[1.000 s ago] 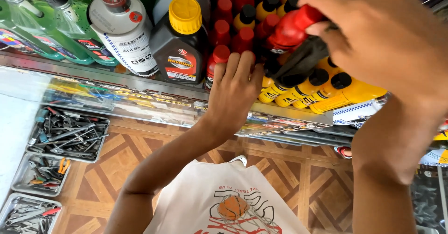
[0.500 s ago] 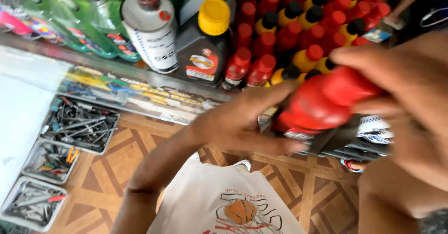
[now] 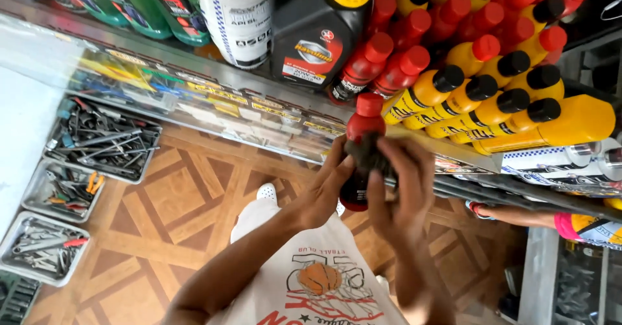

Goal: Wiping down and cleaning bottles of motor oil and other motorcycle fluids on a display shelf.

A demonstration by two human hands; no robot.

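Two hands, left hand [image 3: 324,192] and right hand [image 3: 402,189], grip a red bottle [image 3: 360,145], apparently over patterned floor [image 3: 162,202].

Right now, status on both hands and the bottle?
Left hand and right hand both clasp the red bottle, held upright. A dark cloth wraps its middle. Shelf bottles crowd close behind.

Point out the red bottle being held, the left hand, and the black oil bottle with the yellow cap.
red bottle [image 3: 368,112], head view, on its red cap.
left hand [image 3: 324,192], head view, on the back of the hand.
black oil bottle [image 3: 311,30], head view, on its dark body above the label.
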